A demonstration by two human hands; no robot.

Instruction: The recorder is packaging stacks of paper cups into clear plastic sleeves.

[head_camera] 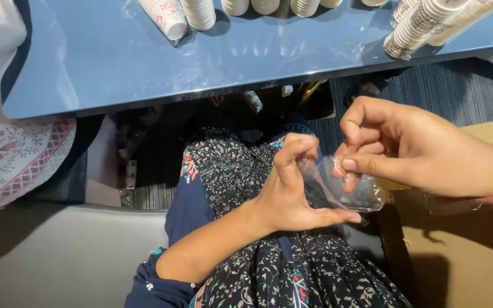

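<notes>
Head view | clear plastic bag (pixel 356 191) was held over lap betw. both hands | left hand (pixel 292 197) half-curled, thumb under bag, forefinger hooked on top | right hand (pixel 406 145) pinched bag edge | bag mouth judged not yet opened | paper cup stacks (pixel 426 23) were left lying on blue table (pixel 115 63).

A glossy blue flat surface (pixel 115 63) carries stacks of white ribbed paper cups (pixel 199 12), one stack printed pink. A clear crinkled plastic wrapper (pixel 366 197) shows see-through. A dark navy floral-print cloth dress (pixel 229 165) has white, red and teal specks. A plain brown cardboard box (pixel 463 256) sits right.
</notes>
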